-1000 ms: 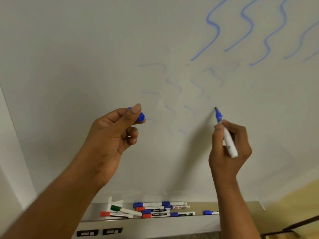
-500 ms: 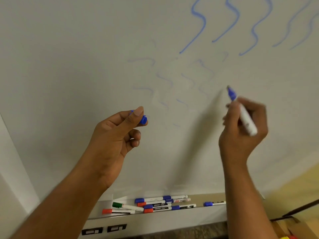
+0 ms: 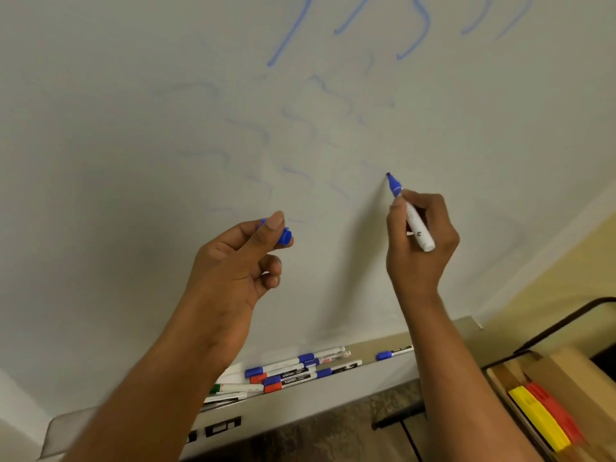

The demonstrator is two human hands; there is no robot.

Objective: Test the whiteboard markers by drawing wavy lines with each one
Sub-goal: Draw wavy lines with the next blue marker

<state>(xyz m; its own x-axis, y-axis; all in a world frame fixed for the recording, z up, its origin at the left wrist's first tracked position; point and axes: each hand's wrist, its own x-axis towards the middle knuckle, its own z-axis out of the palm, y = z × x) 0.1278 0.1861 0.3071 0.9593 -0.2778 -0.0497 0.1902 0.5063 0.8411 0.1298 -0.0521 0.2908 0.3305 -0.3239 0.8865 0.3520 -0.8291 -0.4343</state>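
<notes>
Head view, one camera. Right hand [image 3: 420, 241] grips an uncapped blue marker [image 3: 410, 213] in a writing hold, its tip at the whiteboard [image 3: 116, 145] just above the hand; whether the tip touches cannot be confirmed. Left hand [image 3: 238, 261] pinches the blue cap [image 3: 285, 235] between thumb and forefinger, other fingers curled, held beside and apart from the right hand.

Work done, as judged from the board: several bold blue wavy lines [image 3: 413, 31] high above both hands, and a patch of faint, broken blue strokes [image 3: 300, 128] between those lines and the hands, suggesting weak ink. No red or green marks are visible.

Work left: a group of capped markers [image 3: 293, 368], blue, red and one green, lies on the ledge [image 3: 383, 375] below the left wrist, with one blue marker apart, just beside the right forearm. Which of these are tested cannot be told. Task appears partly complete.
</notes>
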